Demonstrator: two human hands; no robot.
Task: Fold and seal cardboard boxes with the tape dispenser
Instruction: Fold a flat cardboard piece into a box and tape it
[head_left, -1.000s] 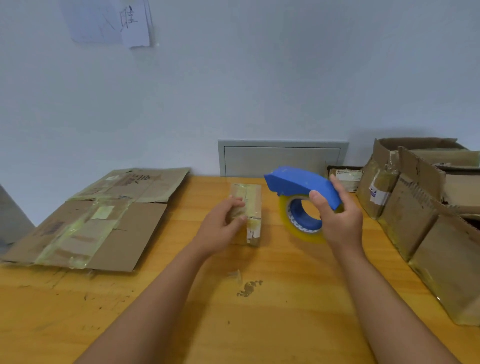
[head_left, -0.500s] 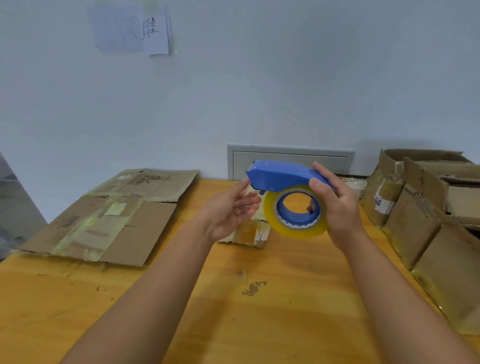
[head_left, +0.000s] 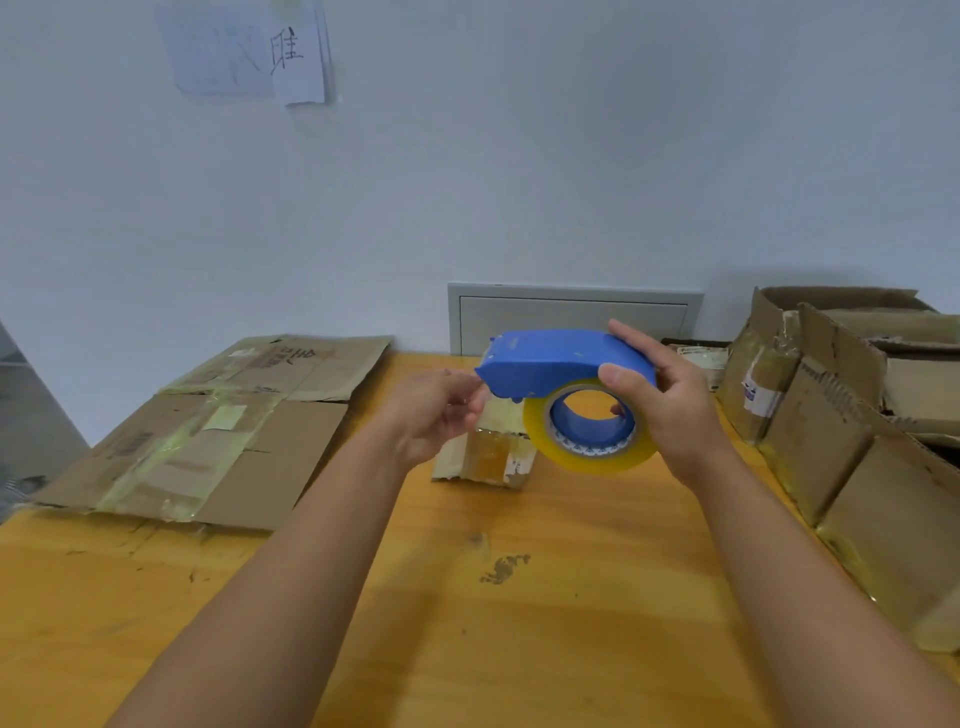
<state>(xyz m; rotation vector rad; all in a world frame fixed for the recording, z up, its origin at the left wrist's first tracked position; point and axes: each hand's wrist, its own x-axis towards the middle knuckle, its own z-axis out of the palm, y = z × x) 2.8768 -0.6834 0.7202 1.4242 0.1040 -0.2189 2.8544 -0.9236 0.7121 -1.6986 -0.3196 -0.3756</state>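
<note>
Pale blue-white wall is filling the background, with a grey panel (head_left: 574, 317) set low in it and paper sheets (head_left: 249, 49) pinned high up; below, an orange wooden table (head_left: 467, 623) is spreading toward the camera.

Both forearms are reaching forward from the lower corners and meeting above the middle of the table. The right hand (head_left: 670, 410) is gripping the blue tape dispenser (head_left: 561, 364) from its rear end, thumb pressing on the near side and fingers curling over the top, holding it raised off the table with its nose pointing left. The yellowish tape roll (head_left: 589, 428) is hanging under the blue shell. The left hand (head_left: 436, 415) is hovering at the dispenser's nose, palm turned inward, fingers loosely curled with the tips at the front edge; whether they are pinching a tape end cannot be told.

A small taped cardboard box (head_left: 485, 454) is sitting on the table directly below and behind the hands, partly hidden by them, touched by neither. Flattened cardboard (head_left: 208, 436) is lying at the left, and larger worn boxes (head_left: 841, 426) are crowding the right edge.
</note>
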